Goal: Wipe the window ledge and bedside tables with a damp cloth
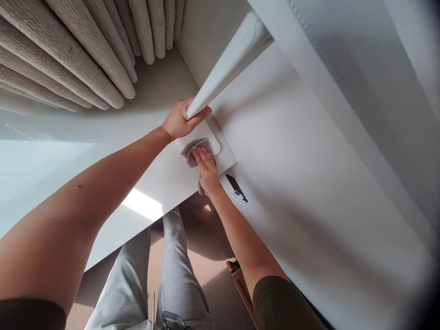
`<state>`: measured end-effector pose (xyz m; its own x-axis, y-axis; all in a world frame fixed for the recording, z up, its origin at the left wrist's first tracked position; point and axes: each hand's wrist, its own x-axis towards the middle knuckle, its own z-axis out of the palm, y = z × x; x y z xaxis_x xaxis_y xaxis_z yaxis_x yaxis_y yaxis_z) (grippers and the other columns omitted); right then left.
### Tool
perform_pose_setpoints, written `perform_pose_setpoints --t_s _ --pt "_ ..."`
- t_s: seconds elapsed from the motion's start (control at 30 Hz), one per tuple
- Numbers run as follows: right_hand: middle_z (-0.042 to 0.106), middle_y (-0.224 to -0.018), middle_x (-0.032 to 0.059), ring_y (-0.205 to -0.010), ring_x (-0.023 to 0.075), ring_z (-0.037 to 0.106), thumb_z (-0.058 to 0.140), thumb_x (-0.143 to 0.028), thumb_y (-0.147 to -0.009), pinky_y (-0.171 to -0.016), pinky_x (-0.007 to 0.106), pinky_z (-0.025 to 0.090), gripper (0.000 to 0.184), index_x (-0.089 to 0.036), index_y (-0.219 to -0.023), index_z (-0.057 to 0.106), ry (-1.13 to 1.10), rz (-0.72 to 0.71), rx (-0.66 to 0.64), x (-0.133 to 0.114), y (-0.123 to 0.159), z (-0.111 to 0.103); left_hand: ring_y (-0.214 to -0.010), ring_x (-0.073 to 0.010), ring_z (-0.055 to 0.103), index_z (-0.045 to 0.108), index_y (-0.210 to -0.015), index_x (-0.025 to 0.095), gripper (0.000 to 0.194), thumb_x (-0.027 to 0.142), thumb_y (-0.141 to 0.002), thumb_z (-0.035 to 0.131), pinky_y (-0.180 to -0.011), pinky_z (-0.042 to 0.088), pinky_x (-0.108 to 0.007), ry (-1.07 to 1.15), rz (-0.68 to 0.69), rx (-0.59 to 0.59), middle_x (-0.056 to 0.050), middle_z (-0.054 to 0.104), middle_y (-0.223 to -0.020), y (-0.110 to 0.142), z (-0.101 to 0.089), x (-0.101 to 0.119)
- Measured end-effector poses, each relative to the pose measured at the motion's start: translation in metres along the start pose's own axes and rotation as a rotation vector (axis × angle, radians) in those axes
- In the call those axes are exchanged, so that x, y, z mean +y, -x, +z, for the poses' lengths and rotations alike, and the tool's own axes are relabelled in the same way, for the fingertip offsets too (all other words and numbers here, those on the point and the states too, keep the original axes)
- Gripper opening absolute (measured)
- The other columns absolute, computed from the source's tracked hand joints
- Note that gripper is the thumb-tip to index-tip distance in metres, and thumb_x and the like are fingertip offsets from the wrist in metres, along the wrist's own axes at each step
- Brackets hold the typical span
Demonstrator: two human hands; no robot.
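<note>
My left hand is closed around the lower end of a smooth white post, which slants up to the right and widens toward the top. Below it, a flat white base plate with rounded corners lies on the pale, speckled ledge. A greyish-pink cloth covers part of this plate. My right hand presses the cloth down with its fingers, slightly blurred. More of the cloth hangs under the palm.
Grey-beige curtain folds hang at the upper left. A white wall rises along the right, with a black-and-white fitting low on it. Below the ledge's front edge are my legs and a brown wooden piece.
</note>
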<state>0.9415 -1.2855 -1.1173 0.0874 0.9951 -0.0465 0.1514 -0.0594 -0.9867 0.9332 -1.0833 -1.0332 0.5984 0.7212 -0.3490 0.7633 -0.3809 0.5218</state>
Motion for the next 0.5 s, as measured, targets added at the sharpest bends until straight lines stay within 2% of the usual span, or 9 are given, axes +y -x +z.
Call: perform_pose_setpoints --t_s 0.03,0.1,0.23,0.3,0.37,0.5 --pt "0.052 -0.146 0.0063 -0.144 0.0165 0.035 0.031 0.003 -0.088 -0.122 0.044 0.03 0.059 -0.017 -0.139 0.052 0.007 0.053 0.029 0.008 0.001 -0.003 -0.069 -0.0177 0.058 0.057 -0.076 0.022 0.045 0.066 -0.084 0.053 -0.062 0.046 -0.032 0.001 0.004 -0.012 -0.001 0.048 -0.066 0.0 -0.001 0.002" --pt "0.05 -0.147 0.007 -0.144 0.0178 0.034 0.033 0.004 -0.086 -0.122 0.044 0.03 0.059 -0.016 -0.138 0.052 0.008 0.105 0.042 0.02 -0.019 -0.007 -0.069 -0.0181 0.058 0.058 -0.076 0.022 0.044 0.065 -0.083 0.053 -0.062 0.046 -0.032 0.012 0.003 -0.029 -0.001 0.05 -0.065 -0.001 -0.001 0.004" --pt "0.046 -0.15 0.0046 -0.142 0.0157 0.037 0.039 0.0 -0.091 -0.118 0.035 0.037 0.052 -0.016 -0.14 0.049 -0.038 0.147 -0.004 0.026 -0.1 -0.006 -0.065 -0.0182 0.058 0.06 -0.075 0.024 0.039 0.062 -0.083 0.056 -0.06 0.046 -0.033 0.049 -0.01 -0.044 -0.002 0.055 -0.064 -0.002 -0.003 0.003" --pt "0.047 -0.15 0.0056 -0.142 0.0154 0.036 0.04 -0.005 -0.095 -0.116 0.032 0.037 0.046 -0.013 -0.139 0.048 -0.052 0.161 -0.013 0.025 -0.122 -0.005 -0.064 -0.0181 0.057 0.061 -0.075 0.026 0.037 0.062 -0.082 0.056 -0.059 0.046 -0.033 0.066 -0.012 -0.057 -0.002 0.056 -0.063 -0.003 -0.004 0.002" --pt "0.047 -0.149 0.0072 -0.144 0.0159 0.033 0.04 -0.005 -0.095 -0.119 0.033 0.033 0.045 -0.012 -0.139 0.048 -0.035 0.151 0.002 0.022 -0.115 -0.005 -0.064 -0.018 0.058 0.062 -0.076 0.026 0.037 0.061 -0.083 0.055 -0.059 0.047 -0.032 0.073 -0.016 -0.055 -0.002 0.057 -0.062 -0.003 -0.004 0.0" --pt "0.047 -0.149 0.0083 -0.146 0.0175 0.03 0.036 0.004 -0.086 -0.124 0.042 0.026 0.058 -0.014 -0.14 0.05 -0.02 0.171 0.058 0.003 -0.048 -0.005 -0.067 -0.0168 0.06 0.062 -0.079 0.021 0.042 0.063 -0.084 0.054 -0.063 0.048 -0.031 0.041 -0.01 -0.012 -0.003 0.062 -0.068 0.001 -0.005 0.001"
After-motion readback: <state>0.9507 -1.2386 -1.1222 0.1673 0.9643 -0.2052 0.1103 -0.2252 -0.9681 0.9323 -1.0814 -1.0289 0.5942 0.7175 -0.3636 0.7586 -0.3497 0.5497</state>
